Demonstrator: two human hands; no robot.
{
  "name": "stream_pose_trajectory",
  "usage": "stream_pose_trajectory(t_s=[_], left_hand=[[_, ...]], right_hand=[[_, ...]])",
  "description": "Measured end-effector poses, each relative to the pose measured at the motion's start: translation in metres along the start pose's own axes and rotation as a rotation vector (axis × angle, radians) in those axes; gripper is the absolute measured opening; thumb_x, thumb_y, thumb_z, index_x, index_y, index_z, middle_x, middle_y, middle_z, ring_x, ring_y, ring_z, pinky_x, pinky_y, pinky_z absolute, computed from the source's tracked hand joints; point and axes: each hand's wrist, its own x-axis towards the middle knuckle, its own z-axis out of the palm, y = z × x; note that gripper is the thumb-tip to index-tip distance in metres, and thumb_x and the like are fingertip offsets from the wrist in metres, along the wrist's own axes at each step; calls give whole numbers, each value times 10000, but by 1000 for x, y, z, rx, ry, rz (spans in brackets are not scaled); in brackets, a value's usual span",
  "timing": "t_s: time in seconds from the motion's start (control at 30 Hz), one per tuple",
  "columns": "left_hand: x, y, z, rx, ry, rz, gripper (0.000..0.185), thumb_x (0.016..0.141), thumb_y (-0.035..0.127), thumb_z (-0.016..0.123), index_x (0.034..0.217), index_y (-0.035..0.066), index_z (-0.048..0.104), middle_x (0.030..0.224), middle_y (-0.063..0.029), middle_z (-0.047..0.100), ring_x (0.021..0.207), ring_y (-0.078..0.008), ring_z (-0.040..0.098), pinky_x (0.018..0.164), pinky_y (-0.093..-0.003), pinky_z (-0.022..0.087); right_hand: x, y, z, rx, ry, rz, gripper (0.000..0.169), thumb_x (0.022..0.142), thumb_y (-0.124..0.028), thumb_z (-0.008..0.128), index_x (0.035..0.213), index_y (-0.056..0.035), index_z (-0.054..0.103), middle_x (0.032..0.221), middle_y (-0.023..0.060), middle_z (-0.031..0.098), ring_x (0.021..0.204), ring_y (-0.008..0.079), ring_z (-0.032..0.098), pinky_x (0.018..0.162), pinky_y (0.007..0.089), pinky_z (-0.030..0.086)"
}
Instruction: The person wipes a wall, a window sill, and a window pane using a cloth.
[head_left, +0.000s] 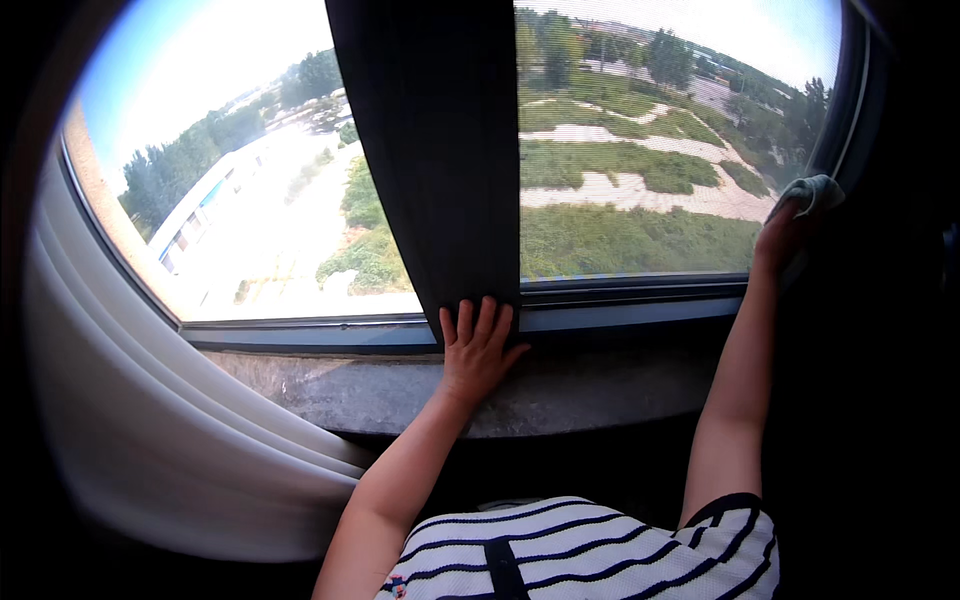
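Observation:
My right hand (784, 236) grips a pale cloth (814, 193) at the lower right of the window. The cloth lies against the dark right-hand window frame (844, 124), beside the screened pane (637, 225). With fingers spread, my left hand (478, 345) rests at the foot of the dark middle post (442, 150) between the two panes. Nothing is held in it. To the left of the post is the clear glass pane (300, 225). The underside of the cloth and some of my right fingers are hidden.
Below the window runs a grey stone sill (337, 386). A pale curtain (150, 420) hangs along the left side, its lower end near my left forearm. Beyond the panes are trees, grass and a long low building (217, 187). The right side is very dark.

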Motion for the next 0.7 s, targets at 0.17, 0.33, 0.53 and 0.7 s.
stream_pose_trajectory(t_s=[0.17,0.33,0.53,0.7], left_hand=[[0,-3,4,89,-5,33,930,761,516,713,1401,-22,304,1485,-313,158,1372,-550,74,1091,-665,86],[2,-9,4,86,4,54,957,769,503,712,1428,-30,268,1508,-317,113,1389,-536,33,1104,-643,63],[3,-8,-7,52,-27,42,941,776,472,717,1435,-20,262,1518,-313,97,1394,-534,12,1113,-630,35],[0,-5,1,45,-45,33,950,794,488,693,1454,-15,230,1513,-327,77,1382,-556,-3,1098,-655,36]], right_hand=[[-110,-43,-21,-145,-237,246,749,975,-504,335,1497,-4,137,1551,253,79,1433,411,101,1152,514,71],[-180,-192,-51,-91,-678,25,921,855,-550,558,1498,-32,151,1525,305,41,1396,532,46,1045,688,161],[-114,-100,-29,-98,-268,108,736,960,-418,474,1488,-4,171,1524,311,72,1405,500,84,1127,567,135],[-65,-13,-65,-86,-229,306,357,959,-139,510,1295,-20,507,1286,224,543,1254,404,460,1044,430,378]])
